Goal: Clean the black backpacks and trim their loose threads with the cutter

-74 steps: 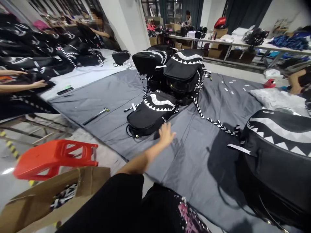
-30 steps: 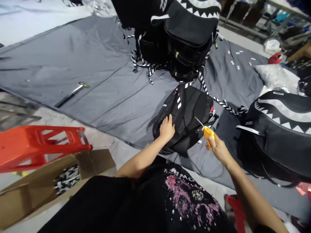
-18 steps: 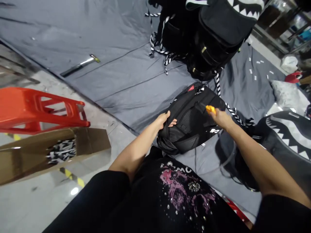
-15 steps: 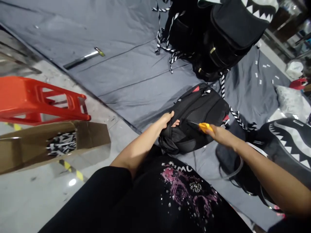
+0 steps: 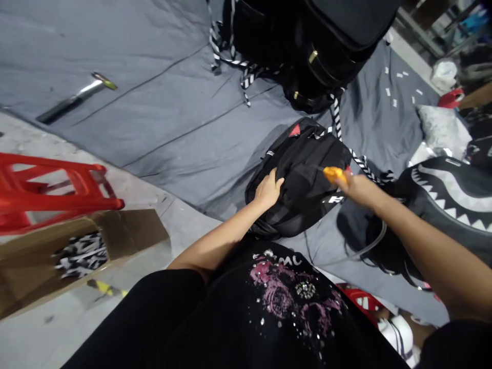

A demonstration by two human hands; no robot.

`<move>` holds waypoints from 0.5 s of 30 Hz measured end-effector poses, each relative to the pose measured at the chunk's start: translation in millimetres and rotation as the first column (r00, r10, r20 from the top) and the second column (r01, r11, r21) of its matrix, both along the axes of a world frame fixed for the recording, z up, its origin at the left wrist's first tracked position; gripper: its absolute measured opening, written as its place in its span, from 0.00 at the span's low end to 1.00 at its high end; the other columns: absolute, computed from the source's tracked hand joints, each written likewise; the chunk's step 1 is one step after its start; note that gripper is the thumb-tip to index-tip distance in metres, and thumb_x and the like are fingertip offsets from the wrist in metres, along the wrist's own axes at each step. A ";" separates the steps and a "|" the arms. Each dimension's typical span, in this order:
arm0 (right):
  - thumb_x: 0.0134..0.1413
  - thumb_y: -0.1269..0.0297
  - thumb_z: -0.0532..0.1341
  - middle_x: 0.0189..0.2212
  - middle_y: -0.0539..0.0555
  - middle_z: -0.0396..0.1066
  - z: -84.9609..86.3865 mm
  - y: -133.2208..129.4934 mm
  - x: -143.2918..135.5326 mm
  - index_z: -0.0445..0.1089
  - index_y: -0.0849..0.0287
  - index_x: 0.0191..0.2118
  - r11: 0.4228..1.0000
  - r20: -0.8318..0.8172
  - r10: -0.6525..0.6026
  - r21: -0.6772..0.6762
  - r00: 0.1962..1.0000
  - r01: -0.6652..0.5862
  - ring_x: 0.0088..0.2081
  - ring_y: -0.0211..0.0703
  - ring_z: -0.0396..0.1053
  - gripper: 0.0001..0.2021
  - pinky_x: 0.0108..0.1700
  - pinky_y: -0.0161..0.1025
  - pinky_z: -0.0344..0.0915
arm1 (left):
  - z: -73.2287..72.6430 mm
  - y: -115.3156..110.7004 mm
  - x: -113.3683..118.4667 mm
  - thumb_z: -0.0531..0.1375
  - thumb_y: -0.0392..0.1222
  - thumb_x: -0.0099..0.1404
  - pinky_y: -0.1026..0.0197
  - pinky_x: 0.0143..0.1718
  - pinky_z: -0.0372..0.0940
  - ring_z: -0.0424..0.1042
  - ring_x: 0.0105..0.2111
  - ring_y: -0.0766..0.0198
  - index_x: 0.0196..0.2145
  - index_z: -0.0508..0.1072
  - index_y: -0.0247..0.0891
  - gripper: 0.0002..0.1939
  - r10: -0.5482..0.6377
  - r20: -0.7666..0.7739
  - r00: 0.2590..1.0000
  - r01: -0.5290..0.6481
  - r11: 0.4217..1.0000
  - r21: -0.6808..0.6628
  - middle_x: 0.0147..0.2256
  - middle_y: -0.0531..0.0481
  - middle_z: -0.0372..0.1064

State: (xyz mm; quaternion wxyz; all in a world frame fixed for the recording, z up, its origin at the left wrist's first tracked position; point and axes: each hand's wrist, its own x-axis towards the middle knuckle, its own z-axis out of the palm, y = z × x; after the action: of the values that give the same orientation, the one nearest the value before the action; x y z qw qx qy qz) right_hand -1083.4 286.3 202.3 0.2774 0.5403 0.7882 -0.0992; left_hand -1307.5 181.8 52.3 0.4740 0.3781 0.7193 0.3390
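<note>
A black backpack (image 5: pixel 303 195) with small red tabs lies on the grey cloth in front of me. My left hand (image 5: pixel 269 189) grips the fabric on its near left side, thumb on top and the other fingertips partly hidden in the folds. In my right hand (image 5: pixel 359 188) is an orange air blow gun (image 5: pixel 335 175), its thin nozzle pointing left over the bag. A pale hose (image 5: pixel 369 249) curves out below my right forearm.
More black bags (image 5: pixel 326 56) with striped cords stand beyond. A shark-mouth backpack (image 5: pixel 453 192) lies to the right. A hammer (image 5: pixel 77 97) rests on the grey cloth (image 5: pixel 161 102). At left are a red plastic stool (image 5: pixel 57 192) and a cardboard box (image 5: pixel 134 233) holding striped pieces.
My left hand has shifted its hold on the backpack, its fingers now on the fabric's upper side. The blow gun has moved slightly up and right. The view has shifted.
</note>
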 end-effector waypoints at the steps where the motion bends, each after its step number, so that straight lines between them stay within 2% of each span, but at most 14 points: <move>1: 0.67 0.48 0.45 0.43 0.67 0.75 2.6 10.1 11.0 0.64 0.64 0.56 0.995 0.035 -0.057 0.080 0.998 0.054 0.44 0.58 0.74 0.26 0.40 0.42 0.64 | 7.3 -4.9 11.0 0.58 0.45 0.68 0.40 0.62 0.54 0.55 0.65 0.41 0.66 0.55 0.40 0.32 -0.058 -0.180 0.982 0.077 0.992 0.097 0.65 0.33 0.54; 3: 0.67 0.47 0.44 0.44 0.69 0.75 9.6 22.2 33.2 0.65 0.65 0.56 0.980 0.093 -0.134 0.163 0.987 0.118 0.46 0.60 0.73 0.28 0.42 0.45 0.65 | 19.3 -18.4 36.7 0.60 0.45 0.66 0.36 0.65 0.44 0.40 0.69 0.37 0.69 0.49 0.38 0.38 -0.172 -0.507 0.845 0.324 0.918 0.228 0.70 0.33 0.37; 4: 0.67 0.46 0.44 0.45 0.70 0.74 13.6 21.4 42.9 0.65 0.65 0.55 0.979 0.121 -0.148 0.157 0.982 0.128 0.47 0.61 0.73 0.28 0.43 0.46 0.65 | 22.8 -26.4 50.8 0.60 0.48 0.66 0.35 0.65 0.43 0.38 0.69 0.36 0.68 0.50 0.36 0.39 -0.235 -0.599 0.766 0.453 0.858 0.243 0.71 0.33 0.34; 6: 0.66 0.48 0.47 0.45 0.68 0.75 21.4 4.6 57.1 0.66 0.65 0.55 0.990 0.153 -0.132 0.064 0.979 0.123 0.46 0.59 0.74 0.26 0.43 0.45 0.64 | 23.6 -42.9 79.3 0.61 0.52 0.64 0.37 0.64 0.48 0.43 0.68 0.37 0.68 0.51 0.32 0.42 -0.408 -0.627 0.664 0.642 0.741 0.196 0.70 0.31 0.36; 8: 0.66 0.50 0.49 0.43 0.65 0.76 28.3 -25.3 65.9 0.68 0.63 0.52 0.989 0.113 -0.096 -0.102 0.989 0.108 0.44 0.55 0.74 0.23 0.42 0.42 0.64 | 17.3 -56.7 105.4 0.64 0.50 0.61 0.39 0.61 0.55 0.51 0.65 0.38 0.68 0.51 0.31 0.44 -0.565 -0.533 0.630 0.717 0.688 0.117 0.69 0.29 0.42; 10: 0.65 0.50 0.50 0.40 0.61 0.77 33.5 -53.5 73.8 0.70 0.60 0.48 0.958 0.016 -0.094 -0.269 0.995 0.095 0.40 0.50 0.75 0.21 0.41 0.40 0.64 | 8.1 -65.7 125.3 0.61 0.40 0.63 0.38 0.58 0.57 0.53 0.64 0.38 0.67 0.52 0.28 0.39 -0.621 -0.412 0.666 0.702 0.710 0.065 0.68 0.27 0.45; 12: 0.65 0.50 0.50 0.38 0.59 0.77 36.6 -67.9 84.3 0.71 0.58 0.46 0.942 -0.049 -0.118 -0.322 0.992 0.096 0.39 0.48 0.74 0.20 0.40 0.38 0.63 | 0.0 -68.7 136.3 0.53 0.30 0.65 0.36 0.59 0.56 0.52 0.65 0.39 0.66 0.56 0.28 0.31 -0.593 -0.325 0.737 0.642 0.764 0.062 0.67 0.27 0.45; 13: 0.65 0.49 0.50 0.38 0.59 0.77 37.4 -69.0 91.0 0.71 0.59 0.47 0.954 -0.047 -0.131 -0.276 0.990 0.113 0.39 0.49 0.74 0.20 0.39 0.38 0.63 | -3.0 -67.7 137.7 0.50 0.28 0.65 0.35 0.59 0.55 0.52 0.65 0.40 0.65 0.58 0.28 0.30 -0.567 -0.286 0.773 0.607 0.791 0.072 0.67 0.27 0.47; 15: 0.66 0.49 0.49 0.38 0.62 0.76 38.0 -63.9 106.1 0.69 0.61 0.49 0.983 -0.002 -0.163 -0.089 0.987 0.162 0.39 0.53 0.74 0.22 0.39 0.40 0.63 | -7.6 -60.6 132.3 0.50 0.30 0.66 0.39 0.59 0.57 0.59 0.62 0.44 0.64 0.61 0.33 0.28 -0.504 -0.191 0.842 0.527 0.845 0.091 0.64 0.30 0.56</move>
State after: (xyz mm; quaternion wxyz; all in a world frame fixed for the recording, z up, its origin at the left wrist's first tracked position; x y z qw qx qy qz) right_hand -977.3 222.4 240.3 0.2884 0.5894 0.7377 -0.1591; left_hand -1175.2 121.3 44.7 0.4608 0.6161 0.6009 0.2168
